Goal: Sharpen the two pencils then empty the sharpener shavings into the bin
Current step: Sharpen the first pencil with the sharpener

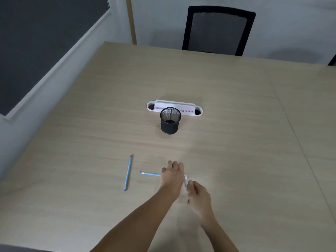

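One blue pencil [128,172] lies alone on the table, left of my hands, its red end pointing away. A second blue pencil [150,173] sticks out leftward from my left hand [171,176], which is closed around it. My right hand [199,197] is right beside the left one and pinches a small pale sharpener [185,180], blurred and mostly hidden between the hands. The pencil's tip end is hidden under my left hand. A black mesh bin [170,123] stands upright farther back at the table's middle.
A white and pink desk organiser [197,113] sits just behind the mesh bin. A black mesh chair [217,30] stands at the table's far edge. The wooden table [245,142] has a seam running down its right side.
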Demonstrator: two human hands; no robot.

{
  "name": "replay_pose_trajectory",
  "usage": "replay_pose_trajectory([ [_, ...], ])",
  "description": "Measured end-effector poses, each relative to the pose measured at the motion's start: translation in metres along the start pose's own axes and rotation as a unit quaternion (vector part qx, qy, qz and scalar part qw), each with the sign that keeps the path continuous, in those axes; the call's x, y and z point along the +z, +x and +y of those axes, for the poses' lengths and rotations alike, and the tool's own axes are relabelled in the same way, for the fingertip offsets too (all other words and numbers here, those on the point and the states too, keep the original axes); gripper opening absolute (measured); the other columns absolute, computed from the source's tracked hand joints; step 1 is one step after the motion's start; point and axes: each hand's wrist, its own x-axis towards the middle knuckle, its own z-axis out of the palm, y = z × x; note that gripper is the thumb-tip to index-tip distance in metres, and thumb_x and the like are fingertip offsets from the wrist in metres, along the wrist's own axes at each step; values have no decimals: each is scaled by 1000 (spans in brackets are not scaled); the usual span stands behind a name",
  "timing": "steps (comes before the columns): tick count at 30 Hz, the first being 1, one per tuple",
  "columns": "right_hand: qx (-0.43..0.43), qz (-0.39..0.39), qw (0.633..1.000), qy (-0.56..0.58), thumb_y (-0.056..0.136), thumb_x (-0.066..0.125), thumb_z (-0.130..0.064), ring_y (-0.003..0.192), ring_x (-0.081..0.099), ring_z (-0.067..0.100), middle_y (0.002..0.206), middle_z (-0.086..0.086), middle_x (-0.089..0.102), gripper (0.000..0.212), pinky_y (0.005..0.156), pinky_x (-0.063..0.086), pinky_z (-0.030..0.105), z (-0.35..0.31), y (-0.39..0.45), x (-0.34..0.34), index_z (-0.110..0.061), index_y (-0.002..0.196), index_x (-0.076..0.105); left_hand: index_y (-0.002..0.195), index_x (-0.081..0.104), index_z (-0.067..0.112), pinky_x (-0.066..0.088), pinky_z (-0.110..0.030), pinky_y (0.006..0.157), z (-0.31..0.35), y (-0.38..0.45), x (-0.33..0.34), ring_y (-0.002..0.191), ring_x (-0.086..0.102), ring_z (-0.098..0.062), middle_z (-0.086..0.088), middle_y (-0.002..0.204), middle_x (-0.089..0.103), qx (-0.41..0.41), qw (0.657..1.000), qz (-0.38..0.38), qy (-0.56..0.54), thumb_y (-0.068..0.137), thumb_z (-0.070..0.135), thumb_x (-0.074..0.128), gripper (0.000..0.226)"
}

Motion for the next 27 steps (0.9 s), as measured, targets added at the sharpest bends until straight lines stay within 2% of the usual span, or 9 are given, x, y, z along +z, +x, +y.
replay_pose_trajectory([
  [3, -18, -2, 998, 53, 97, 41, -26, 43, 47, 15, 50, -3, 51, 39, 46, 40, 26, -20, 20, -12, -11, 63, 54, 107, 44, 13, 44, -31, 69, 0, 1, 1, 105, 47, -24, -5, 107, 53, 23, 1000, -2, 8, 75, 20, 72, 43],
  [7, 16, 31, 999, 10, 90, 54, -36, 52, 57, 24, 58, 6, 59, 30, 52, 47, 30, -20, 71, 1, -18, 66, 51, 80, 60, 16, 44, -27, 47, 3, -1, -9, 75, 59, -20, -1, 75, 61, 20, 1000, -9, -17, 45, 22, 86, 45],
  [9, 54, 28, 998, -18, 86, 57, -32, 60, 61, 28, 63, 3, 62, 24, 60, 51, 37, -12, 80, 8, -22, 65, 52, 91, 58, 15, 46, -28, 55, 2, -1, -7, 86, 58, -20, -2, 86, 62, 6, 1000, -28, -10, 53, 18, 84, 46],
  [11, 53, 41, 995, -70, 87, 49, -23, 56, 56, 23, 58, 0, 58, 29, 51, 41, 32, -3, 65, 16, -20, 59, 48, 108, 48, 13, 44, -30, 67, 1, 0, -5, 103, 50, -23, -4, 105, 55, 5, 1000, -19, -4, 69, 12, 74, 47],
  [13, 39, 70, 993, -88, 90, 43, -18, 53, 48, 21, 53, -3, 49, 36, 46, 30, 30, 7, 35, 22, -20, 54, 41, 109, 44, 11, 40, -29, 66, 2, 1, -5, 105, 47, -23, -5, 108, 53, 3, 1000, -25, 6, 70, 8, 72, 49],
  [16, 4, 49, 997, -54, 96, 41, -20, 50, 38, 18, 49, -3, 37, 43, 53, 31, 34, 16, 4, 16, -18, 54, 33, 107, 44, 12, 37, -29, 62, 3, 0, -7, 101, 48, -22, -5, 105, 54, -1, 1000, -22, -1, 72, 10, 71, 44],
  [20, -11, -2, 999, 30, 96, 42, -25, 50, 49, 20, 54, 0, 49, 40, 52, 40, 30, -8, 12, -7, -11, 60, 51, 106, 43, 13, 43, -30, 67, 1, 2, -2, 103, 47, -22, -5, 107, 54, 0, 1000, -14, -15, 76, 19, 70, 41],
  [23, -26, 25, 999, 34, 94, 48, -27, 43, 49, 20, 48, 2, 53, 42, 49, 39, 27, -26, 46, -11, -14, 54, 50, 104, 46, 12, 45, -31, 65, 1, 3, -5, 100, 51, -23, -5, 102, 55, 0, 1000, -20, -17, 69, 15, 75, 45],
  [27, 48, 22, 998, 13, 85, 62, -29, 46, 55, 25, 53, 4, 59, 22, 55, 50, 39, -16, 85, 1, -20, 65, 58, 94, 56, 17, 45, -28, 56, 3, 1, -9, 88, 57, -20, -1, 89, 61, -2, 999, -35, -19, 56, 20, 83, 47],
])
